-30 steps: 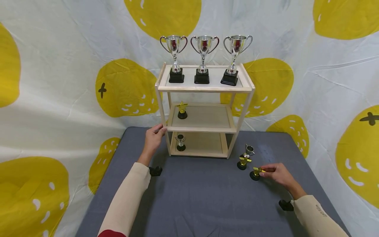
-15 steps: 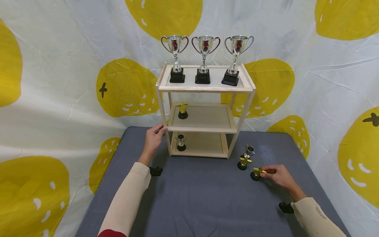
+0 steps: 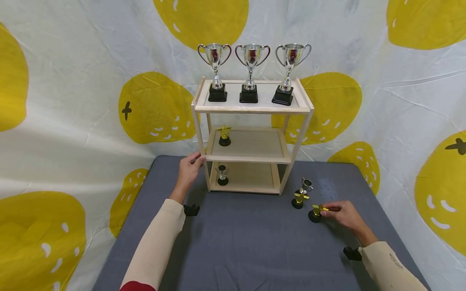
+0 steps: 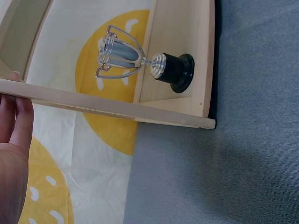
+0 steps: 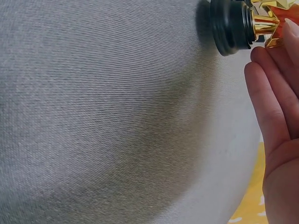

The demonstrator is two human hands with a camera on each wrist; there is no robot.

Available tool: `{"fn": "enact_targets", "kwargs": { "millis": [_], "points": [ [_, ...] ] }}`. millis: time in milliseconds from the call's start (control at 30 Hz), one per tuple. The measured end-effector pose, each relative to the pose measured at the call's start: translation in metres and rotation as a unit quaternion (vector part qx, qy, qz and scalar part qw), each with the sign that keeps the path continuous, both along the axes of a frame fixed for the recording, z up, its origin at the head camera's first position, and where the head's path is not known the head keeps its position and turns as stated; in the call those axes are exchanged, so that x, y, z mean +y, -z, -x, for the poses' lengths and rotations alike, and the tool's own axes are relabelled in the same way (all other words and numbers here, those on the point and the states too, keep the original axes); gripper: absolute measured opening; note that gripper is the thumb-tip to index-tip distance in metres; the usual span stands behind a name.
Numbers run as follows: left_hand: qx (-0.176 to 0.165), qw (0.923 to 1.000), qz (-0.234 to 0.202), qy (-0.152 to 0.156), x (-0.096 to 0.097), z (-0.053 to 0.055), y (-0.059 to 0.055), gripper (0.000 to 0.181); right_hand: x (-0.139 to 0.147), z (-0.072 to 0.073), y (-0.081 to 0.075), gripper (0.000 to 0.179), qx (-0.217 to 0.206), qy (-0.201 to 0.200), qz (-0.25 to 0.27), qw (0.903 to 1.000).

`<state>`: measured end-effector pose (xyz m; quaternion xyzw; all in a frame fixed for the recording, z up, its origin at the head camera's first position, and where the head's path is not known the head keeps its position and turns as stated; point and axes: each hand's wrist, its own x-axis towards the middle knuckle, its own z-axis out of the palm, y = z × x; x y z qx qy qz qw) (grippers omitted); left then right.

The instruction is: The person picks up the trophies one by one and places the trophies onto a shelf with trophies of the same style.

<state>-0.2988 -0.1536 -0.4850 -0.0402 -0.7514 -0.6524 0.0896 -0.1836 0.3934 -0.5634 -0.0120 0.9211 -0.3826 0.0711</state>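
Note:
My left hand (image 3: 190, 166) holds the left post of a light wooden three-tier shelf (image 3: 248, 159); in the left wrist view, fingers (image 4: 21, 123) lie on both sides of the post (image 4: 107, 103). With my right hand (image 3: 342, 214) I pinch a small gold star trophy (image 3: 315, 214) by its star, its black round base at the grey cloth. The right wrist view shows that trophy (image 5: 232, 25) at the top, thumb and fingers at the star. Beside it stand another gold star trophy (image 3: 298, 200) and, behind, a small silver cup (image 3: 307, 184).
Three large silver cups, among them the middle one (image 3: 249, 72), line the shelf's top tier. A gold star trophy (image 3: 224, 136) stands left on the middle tier, a small silver cup (image 3: 222, 176) left on the bottom. Behind hangs a white curtain (image 3: 91, 93) with yellow fruit.

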Motion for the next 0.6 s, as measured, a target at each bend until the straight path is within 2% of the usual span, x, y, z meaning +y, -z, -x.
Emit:
{"fn": "enact_targets", "kwargs": {
  "millis": [600],
  "points": [
    [-0.012, 0.9999, 0.000, -0.001, 0.001, -0.001, -0.002, 0.040, 0.005, 0.005, -0.019, 0.030, 0.045, -0.026, 0.013, 0.9986]
  ]
}}
